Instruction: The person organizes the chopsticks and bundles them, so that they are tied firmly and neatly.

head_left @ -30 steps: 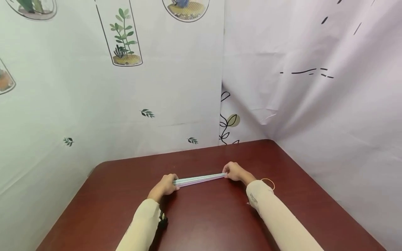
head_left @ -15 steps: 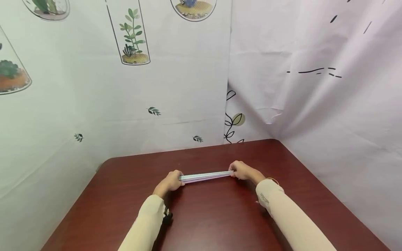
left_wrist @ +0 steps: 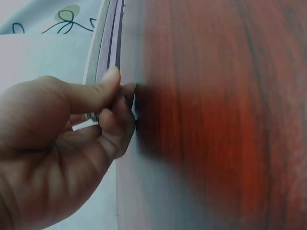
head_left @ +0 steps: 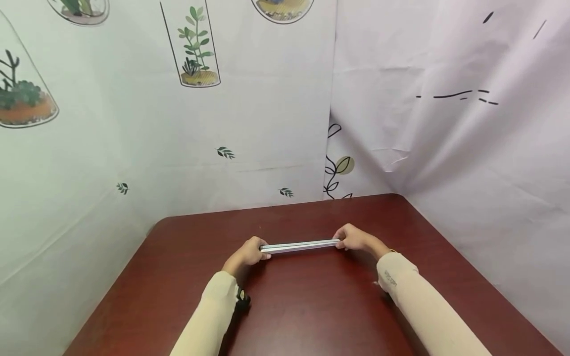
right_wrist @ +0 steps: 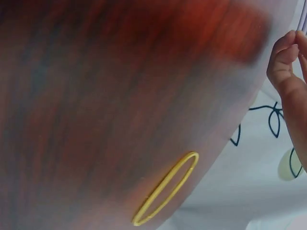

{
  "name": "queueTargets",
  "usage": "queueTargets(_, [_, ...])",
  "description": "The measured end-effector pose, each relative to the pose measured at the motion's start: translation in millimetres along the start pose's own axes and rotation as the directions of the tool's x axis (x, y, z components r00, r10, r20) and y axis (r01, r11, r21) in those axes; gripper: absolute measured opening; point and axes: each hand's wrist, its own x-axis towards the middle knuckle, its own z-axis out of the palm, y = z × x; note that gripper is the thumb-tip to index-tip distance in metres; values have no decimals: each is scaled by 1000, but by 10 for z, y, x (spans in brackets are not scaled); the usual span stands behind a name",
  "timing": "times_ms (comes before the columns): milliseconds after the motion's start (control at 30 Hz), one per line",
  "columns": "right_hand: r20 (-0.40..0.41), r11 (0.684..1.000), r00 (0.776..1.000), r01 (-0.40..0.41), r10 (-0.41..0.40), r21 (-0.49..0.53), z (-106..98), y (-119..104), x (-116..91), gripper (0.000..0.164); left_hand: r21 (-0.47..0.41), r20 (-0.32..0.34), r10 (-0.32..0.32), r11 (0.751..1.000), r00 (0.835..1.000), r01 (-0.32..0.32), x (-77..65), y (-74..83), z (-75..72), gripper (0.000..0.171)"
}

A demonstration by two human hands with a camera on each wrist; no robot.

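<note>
A bundle of thin pale straws is held level just above the dark red table. My left hand pinches its left end, thumb and fingers curled round it; in the left wrist view the straws run away from my left hand. My right hand grips the right end. In the right wrist view only curled fingers show at the right edge. A yellow rubber band lies flat on the table near my right wrist; in the head view only a sliver shows by the cuff.
White printed cloth hangs behind the table, and plain pale cloth closes the right side. Both cream sleeves reach in from the near edge. A small black item sits at my left wrist.
The straws were splayed and slanted; now they are pressed into one tight, level bundle. Both hands drifted slightly right in view as the head turned. The rubber band slid almost out of sight behind my right sleeve.
</note>
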Motion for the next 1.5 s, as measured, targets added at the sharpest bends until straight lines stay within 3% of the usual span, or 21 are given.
queueTargets(233, [-8,995,999,-40,41,87,-50,28,-63,17,-227,22,68,972,997,-62,-9,-46,-27,20])
queueTargets(333, [-16,995,998,-54,56,86,-97,-14,-99,20,-279,23,78,958,997,-68,-21,-33,-21,18])
queueTargets(700, [-75,996,993,91,-92,-17,-333,-288,-191,21,-372,20,75,926,997,-62,-125,190,-255,21])
queueTargets(800, [-107,996,990,88,-88,-8,-375,-381,-251,22,-371,-4,79,926,997,-75,-174,294,-332,22])
queueTargets(967, [-189,992,982,48,-26,114,-398,-485,-296,22,-335,-49,116,934,992,-126,-205,437,-385,24])
queueTargets(1133, [-238,975,971,19,36,223,-406,-516,-303,24,-285,-71,152,944,986,-166,-173,459,-279,27])
queueTargets(1300, [-251,927,959,-29,131,374,-378,-505,-327,27,-253,-27,183,950,983,-184,-200,469,-141,40])
queueTargets(1400, [-259,911,955,-25,143,412,-382,-508,-351,28,-234,-53,191,952,980,-199,-217,497,-118,56])
queueTargets(1500, [-266,908,954,-17,141,418,-398,-523,-365,28,-194,-109,191,958,975,-210,-221,517,-128,60])
